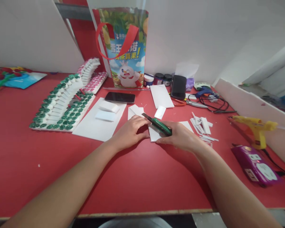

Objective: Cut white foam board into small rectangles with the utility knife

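The left hand [133, 131] curls at the left edge of a white board piece [154, 135], seemingly steadying it, though whether it pinches I cannot tell; the green utility knife [161, 126] is over that board, handle gripped in the right hand [179, 134], blade projecting leftward beyond the grip, apparently kept free.

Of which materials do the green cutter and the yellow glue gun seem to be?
Green cutter: probably a plastic body, glossy by its highlights; its thin, dark blade is likely metal.
Yellow glue gun: apparently moulded plastic, evenly coloured; finish hard to judge.
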Demonstrator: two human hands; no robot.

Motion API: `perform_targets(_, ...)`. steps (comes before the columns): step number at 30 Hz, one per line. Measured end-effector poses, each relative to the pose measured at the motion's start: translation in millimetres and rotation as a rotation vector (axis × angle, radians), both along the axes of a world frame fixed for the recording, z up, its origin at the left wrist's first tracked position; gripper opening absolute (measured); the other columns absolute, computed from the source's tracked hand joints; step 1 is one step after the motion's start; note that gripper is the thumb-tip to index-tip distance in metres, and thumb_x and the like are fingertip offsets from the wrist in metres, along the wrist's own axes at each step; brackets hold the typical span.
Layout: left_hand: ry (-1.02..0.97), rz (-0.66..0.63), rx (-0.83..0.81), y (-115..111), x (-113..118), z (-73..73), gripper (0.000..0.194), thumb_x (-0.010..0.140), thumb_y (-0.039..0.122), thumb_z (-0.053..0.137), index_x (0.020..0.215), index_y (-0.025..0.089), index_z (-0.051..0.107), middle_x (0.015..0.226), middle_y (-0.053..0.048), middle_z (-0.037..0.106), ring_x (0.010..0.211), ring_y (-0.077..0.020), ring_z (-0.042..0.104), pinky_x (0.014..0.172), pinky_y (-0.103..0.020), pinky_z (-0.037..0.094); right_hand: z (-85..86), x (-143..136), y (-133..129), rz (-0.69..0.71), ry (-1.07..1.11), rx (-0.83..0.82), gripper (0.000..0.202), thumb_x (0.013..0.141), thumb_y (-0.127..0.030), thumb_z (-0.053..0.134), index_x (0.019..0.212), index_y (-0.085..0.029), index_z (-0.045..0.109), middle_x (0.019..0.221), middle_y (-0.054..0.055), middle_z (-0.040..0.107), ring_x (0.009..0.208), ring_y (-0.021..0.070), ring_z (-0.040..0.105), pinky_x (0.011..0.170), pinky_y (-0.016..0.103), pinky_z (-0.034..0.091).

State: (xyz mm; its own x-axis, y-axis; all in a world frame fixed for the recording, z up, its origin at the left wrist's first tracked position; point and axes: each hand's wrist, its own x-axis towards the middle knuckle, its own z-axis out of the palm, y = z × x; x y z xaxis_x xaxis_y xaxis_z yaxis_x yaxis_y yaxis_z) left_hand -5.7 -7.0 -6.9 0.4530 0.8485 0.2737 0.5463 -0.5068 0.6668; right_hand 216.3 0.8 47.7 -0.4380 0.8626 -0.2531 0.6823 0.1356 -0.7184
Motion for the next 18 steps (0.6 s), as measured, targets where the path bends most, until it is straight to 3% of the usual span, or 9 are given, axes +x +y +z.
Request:
perform_targets(6,-0.038,0.036,-0.053,1,-1,0.4,0.032,0.088,0.034,0.070,0.118,0.022,0.066,0.122,-0.009,0.068,0.121,-0.0268,0.057,0.105,-0.047,0.047,-3.7,3,1,0.020,0.032,0.015,0.056,0.070,-0.032,0.077,0.125,-0.021,0.070,0.088,-0.001,0.068,0.076,0.0165,0.057,0.065,0.025,0.042)
perform_targets(12,-0.061,0.122,-0.036,2,1,0.7,0.021,0.088,0.016,0.065,0.107,0.021,0.068,0.113,-0.006,0.071,0.114,-0.0237,0.061,0.103,-0.044,0.049,-2.7,2,1,-0.012,-0.003,-0.022,0.055,0.069,-0.036,0.078,0.122,-0.021,0.070,0.074,-0.005,0.057,0.061,0.0120,0.047,0.054,0.024,0.036)
perform_targets(18,-0.102,0.197,-0.005,4,13,-0.2,0.013,0.086,0.009,0.064,0.091,0.020,0.067,0.099,-0.005,0.073,0.103,-0.0229,0.062,0.094,-0.042,0.051,1.2,-1,-1,-0.027,-0.033,-0.045,0.053,0.069,-0.038,0.079,0.118,-0.020,0.069,0.071,-0.005,0.056,0.054,0.0108,0.046,0.048,0.023,0.035)
